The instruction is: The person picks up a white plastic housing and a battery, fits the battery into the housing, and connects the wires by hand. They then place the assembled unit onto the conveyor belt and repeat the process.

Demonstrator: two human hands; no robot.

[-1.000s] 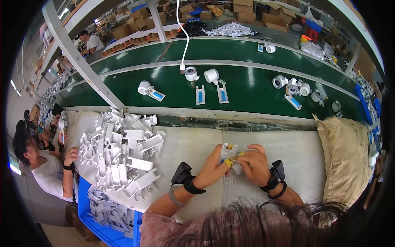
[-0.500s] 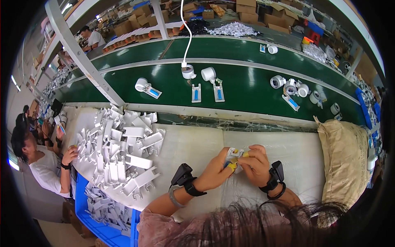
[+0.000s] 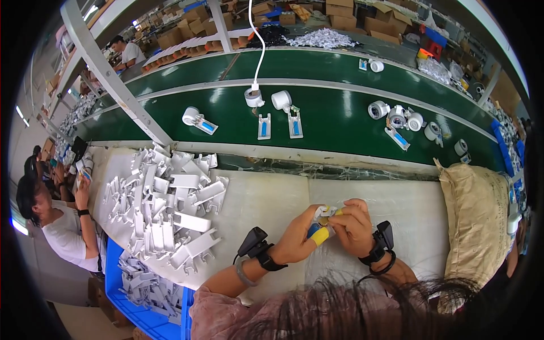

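My left hand [image 3: 296, 240] is closed around a small white plastic part [image 3: 323, 212] with a bit of blue showing, and its thumb, wrapped in yellow, lies along the near side. From the other side, my right hand [image 3: 354, 231] pinches at the same part with thumb and fingertips, one of them also covered in yellow. Most of the part is hidden by my fingers, and I cannot make out what the right fingertips grip. Both hands are over the pale worktop [image 3: 277, 198]. To their left lies a heap of white plastic brackets [image 3: 190, 221].
Below the heap stands a blue bin [image 3: 116, 289] of similar parts. A brown sack [image 3: 473, 226] rests at the right. Beyond the worktop, a green conveyor belt [image 3: 334, 124] carries round white units with blue-marked brackets. A white cable [image 3: 259, 56] hangs above it. A co-worker [image 3: 59, 221] sits left.
Units on the near belt have shifted slightly left. My left thumb has turned on the part, while both hands stay in place. The co-worker's hand has drawn back from the bracket heap.
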